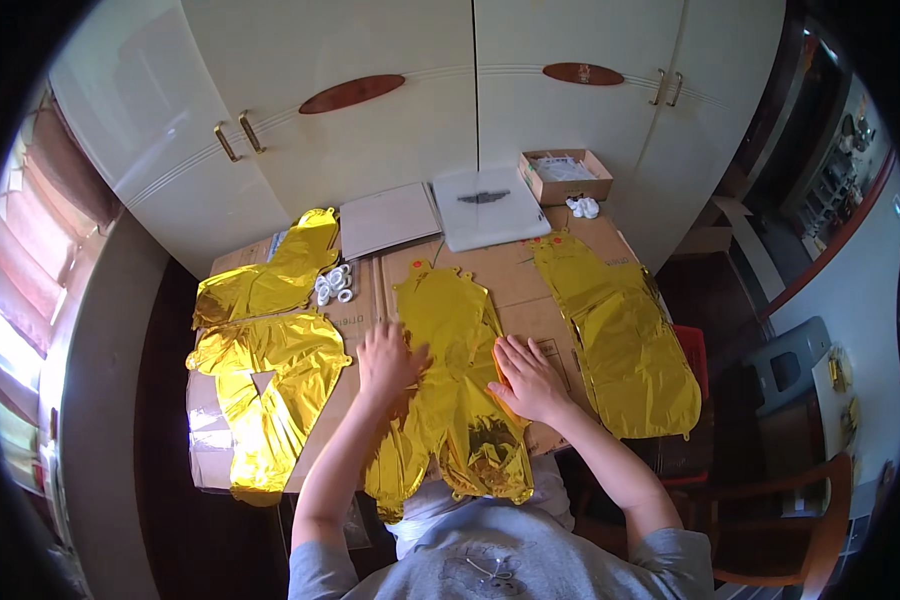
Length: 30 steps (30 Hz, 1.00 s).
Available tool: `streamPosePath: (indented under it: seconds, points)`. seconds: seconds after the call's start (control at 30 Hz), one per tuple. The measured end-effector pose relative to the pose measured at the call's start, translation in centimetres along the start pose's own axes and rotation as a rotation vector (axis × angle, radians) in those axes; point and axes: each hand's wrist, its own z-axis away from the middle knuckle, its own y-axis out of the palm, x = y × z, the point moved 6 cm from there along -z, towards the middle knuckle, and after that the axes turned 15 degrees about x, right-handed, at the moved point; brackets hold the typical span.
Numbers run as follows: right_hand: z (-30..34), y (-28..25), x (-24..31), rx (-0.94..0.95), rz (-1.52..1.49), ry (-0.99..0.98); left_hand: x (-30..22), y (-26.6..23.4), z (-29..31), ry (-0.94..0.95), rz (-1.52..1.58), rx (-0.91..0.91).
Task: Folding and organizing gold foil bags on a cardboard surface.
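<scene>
A flat, uninflated gold foil balloon point(448, 345) lies down the middle of the table, its lower end hanging over the near edge. At its left side is my left hand point(387, 360), thumb and fingers apart and slightly blurred, with nothing seen in it. My right hand point(532, 382) rests flat on the balloon's right edge, fingers stretched out. Beside that palm shows an orange patch; I cannot tell whether it is a separate thing or a reflection. More gold foil balloons lie flat: one at the right point(635, 345), one at the near left point(280, 385) and one at the far left point(275, 275).
Cardboard point(370, 290) covers the table. White rings point(332, 285) lie left of the middle balloon. Along the back are a grey-beige panel point(388, 218), a whitish flat packet point(485, 215), a small open box point(567, 188) and a white bundle point(583, 208). A wooden chair point(820, 530) stands at right.
</scene>
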Motion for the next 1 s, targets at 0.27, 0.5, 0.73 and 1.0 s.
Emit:
streamPosePath:
  seconds: [0.27, 0.5, 0.73, 1.0]
  points:
    - [0.0, -0.2, 0.0, -0.014, -0.005, 0.003, 3.8, -1.8, -11.9, -0.252, 0.067, 0.021]
    - [-0.1, 0.0, -0.1, -0.025, -0.003, 0.012, 3.9, -0.2, -13.5, -0.188, 0.071, 0.179]
    - [0.0, 0.2, -0.2, -0.031, 0.005, 0.021, 4.1, -0.2, -12.2, 0.092, 0.472, -0.005]
    - [-0.2, 0.0, -0.1, -0.017, -0.019, 0.018, 3.7, 1.9, -12.9, 0.140, 0.723, -0.004]
